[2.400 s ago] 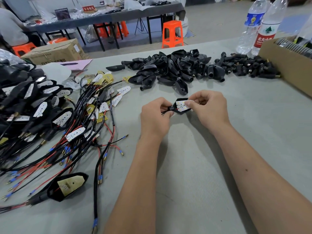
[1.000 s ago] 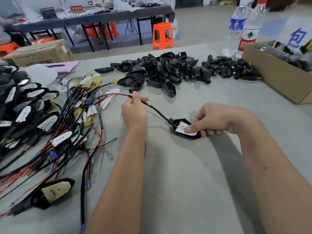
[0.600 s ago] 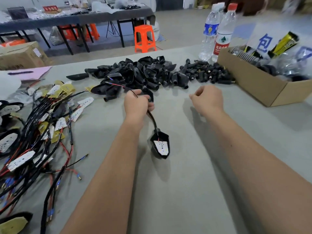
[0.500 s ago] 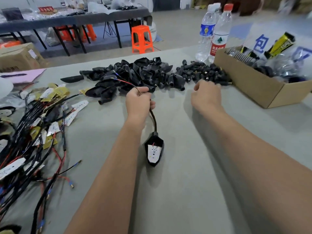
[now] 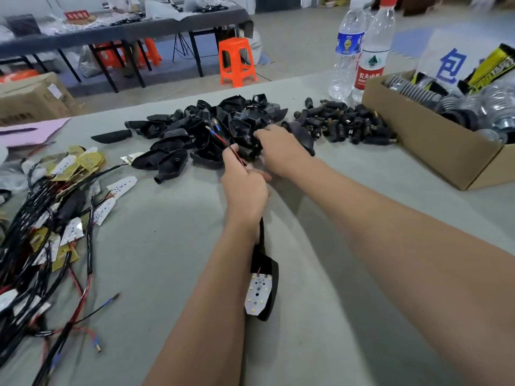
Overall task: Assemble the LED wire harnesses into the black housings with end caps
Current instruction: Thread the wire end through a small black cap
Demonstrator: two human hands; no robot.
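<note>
My left hand (image 5: 243, 185) is closed around the red and black wire (image 5: 223, 139) of a harness. Its black housing (image 5: 264, 285) with the white LED board lies on the grey table (image 5: 167, 260) beside my left forearm. The wire ends stick up past my fingers toward the pile of black housings (image 5: 211, 129). My right hand (image 5: 278, 149) rests at the right edge of that pile, fingers curled over black parts; whether it grips one is hidden. A pile of small black end caps (image 5: 345, 123) lies just right of it.
A tangle of LED wire harnesses (image 5: 55, 218) covers the table's left side. A cardboard box (image 5: 434, 146) with parts stands at the right, two water bottles (image 5: 359, 51) behind it. An orange stool (image 5: 237, 62) and another table stand beyond.
My right hand let go of the housing and moved up to the black parts pile. My left hand pulled the wire forward, and the housing now trails near my forearm.
</note>
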